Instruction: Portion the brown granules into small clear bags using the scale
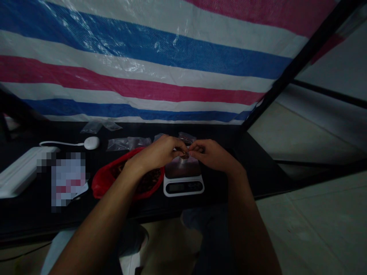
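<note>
Over the plate of a white digital scale (183, 188), my left hand (165, 149) and my right hand (210, 153) meet with fingers pinched. Between their fingertips is what looks like a small clear plastic bag (184, 156) with brownish contents; its details are dark and partly covered by fingers. The scale's display shows no number I can read. Just left of the scale, partly under my left forearm, sits an open red bag (103, 182) filled with small dark brown pieces.
Clear plastic bags (129, 143) lie behind the red bag, with more bags (92, 126) farther back left. A white round device on a cable (91, 143), a white box (25, 172) and a blurred card (69, 179) are at left. A striped sheet (143, 68) hangs behind the black table.
</note>
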A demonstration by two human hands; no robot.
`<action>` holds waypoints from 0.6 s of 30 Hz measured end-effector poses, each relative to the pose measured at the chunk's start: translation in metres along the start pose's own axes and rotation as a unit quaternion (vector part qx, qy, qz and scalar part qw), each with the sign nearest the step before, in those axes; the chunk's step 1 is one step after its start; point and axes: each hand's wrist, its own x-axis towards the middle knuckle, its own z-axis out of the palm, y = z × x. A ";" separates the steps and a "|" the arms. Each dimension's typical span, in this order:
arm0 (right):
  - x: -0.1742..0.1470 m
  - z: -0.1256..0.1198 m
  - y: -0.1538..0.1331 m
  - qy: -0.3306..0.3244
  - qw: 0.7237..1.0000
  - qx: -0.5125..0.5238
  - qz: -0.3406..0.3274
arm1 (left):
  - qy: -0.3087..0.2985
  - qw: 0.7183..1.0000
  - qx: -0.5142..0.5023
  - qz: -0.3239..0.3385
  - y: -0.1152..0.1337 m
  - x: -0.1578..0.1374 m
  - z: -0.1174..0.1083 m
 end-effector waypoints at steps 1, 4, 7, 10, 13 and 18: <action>0.000 0.000 -0.001 -0.004 1.000 -0.001 -0.002 | 0.002 1.000 0.000 0.000 0.000 0.000 0.000; 0.000 -0.002 -0.001 -0.012 1.000 -0.009 -0.005 | 0.006 1.000 -0.020 -0.001 -0.001 0.000 0.002; -0.002 -0.008 0.004 0.007 0.999 -0.032 0.011 | 0.003 0.998 -0.061 -0.008 -0.002 -0.001 0.004; -0.001 -0.009 0.010 0.006 0.997 -0.059 0.039 | 0.006 0.998 -0.066 -0.011 -0.003 -0.001 0.003; 0.003 -0.005 0.015 -0.036 0.995 -0.069 0.058 | 0.008 0.999 -0.040 -0.001 -0.002 -0.001 0.002; 0.006 -0.002 0.016 -0.020 0.994 -0.104 0.027 | 0.012 1.000 -0.012 -0.006 0.000 -0.002 0.001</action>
